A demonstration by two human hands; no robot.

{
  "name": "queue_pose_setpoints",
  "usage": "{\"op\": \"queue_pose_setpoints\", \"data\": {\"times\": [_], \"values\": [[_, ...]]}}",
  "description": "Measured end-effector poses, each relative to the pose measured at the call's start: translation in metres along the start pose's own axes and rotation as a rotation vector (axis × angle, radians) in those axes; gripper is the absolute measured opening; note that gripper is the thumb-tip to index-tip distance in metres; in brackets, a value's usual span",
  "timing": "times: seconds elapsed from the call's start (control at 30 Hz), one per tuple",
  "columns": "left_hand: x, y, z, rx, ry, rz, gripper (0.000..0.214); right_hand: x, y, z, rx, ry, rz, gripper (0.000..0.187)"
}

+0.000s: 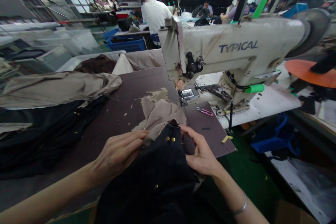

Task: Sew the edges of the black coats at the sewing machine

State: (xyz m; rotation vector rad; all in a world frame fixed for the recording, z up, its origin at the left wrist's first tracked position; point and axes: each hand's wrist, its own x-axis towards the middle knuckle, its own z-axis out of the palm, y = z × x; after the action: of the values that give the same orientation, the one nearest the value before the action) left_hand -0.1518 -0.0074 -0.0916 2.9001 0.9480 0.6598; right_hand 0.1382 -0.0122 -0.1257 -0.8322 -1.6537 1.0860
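Note:
A dark garment piece (pixel 160 168) with small brass-coloured studs hangs over the table's near edge, its narrow end pointing at the sewing machine (pixel 236 49). Beige fabric (pixel 165 112) joined or tucked at that end lies on the tabletop just short of the machine's narrow bed. My left hand (pixel 120 152) is closed on the garment's left side, fingertips at the beige cloth. On the right edge, my right hand (pixel 199 150) grips the dark fabric between thumb and fingers. Pink-handled thread snips (pixel 204 111) lie to the right of the beige fabric.
A pile of dark garments (pixel 52 129) and beige cloth (pixel 60 87) covers the table's left side. Behind it stand translucent bins (pixel 73 42) and a blue crate (pixel 126 43). An orange disc (pixel 312 71) is at the right. A person in a white shirt (pixel 156 15) sits beyond.

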Motion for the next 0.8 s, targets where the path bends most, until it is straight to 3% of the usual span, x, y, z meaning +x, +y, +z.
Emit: {"op": "queue_pose_setpoints", "data": {"times": [0.03, 0.13, 0.27, 0.4, 0.43, 0.53, 0.6, 0.7, 0.8], "values": [[-0.001, 0.0, 0.0, 0.008, -0.001, 0.006, 0.021, 0.001, -0.001, 0.002, 0.02, 0.002, 0.027, 0.045], [-0.004, 0.0, -0.001, 0.031, -0.02, -0.005, 0.022, -0.001, -0.001, 0.006, 0.036, 0.083, 0.042, 0.006], [-0.004, -0.001, -0.005, 0.029, -0.032, 0.011, 0.022, -0.004, -0.003, 0.007, 0.195, 0.181, 0.023, 0.004], [0.005, -0.001, -0.009, 0.02, -0.062, 0.068, 0.019, 0.002, -0.007, 0.005, 0.461, 0.031, 0.132, 0.055], [0.007, -0.001, -0.009, 0.018, -0.062, 0.084, 0.019, 0.004, -0.008, 0.005, 0.462, 0.002, 0.148, 0.057], [0.01, 0.001, -0.01, -0.018, -0.068, 0.067, 0.017, 0.006, -0.011, 0.002, 0.257, -0.002, 0.119, 0.026], [0.011, 0.004, -0.012, -0.099, -0.107, -0.029, 0.019, 0.004, -0.013, 0.001, 0.115, 0.042, 0.056, 0.009], [0.019, 0.008, -0.023, -0.267, -0.223, -0.215, 0.047, -0.001, -0.017, 0.003, 0.083, 0.095, -0.005, 0.004], [0.033, 0.011, -0.042, -0.406, -0.382, -0.284, 0.07, -0.008, -0.018, 0.011, 0.082, 0.138, 0.017, 0.007]]}}
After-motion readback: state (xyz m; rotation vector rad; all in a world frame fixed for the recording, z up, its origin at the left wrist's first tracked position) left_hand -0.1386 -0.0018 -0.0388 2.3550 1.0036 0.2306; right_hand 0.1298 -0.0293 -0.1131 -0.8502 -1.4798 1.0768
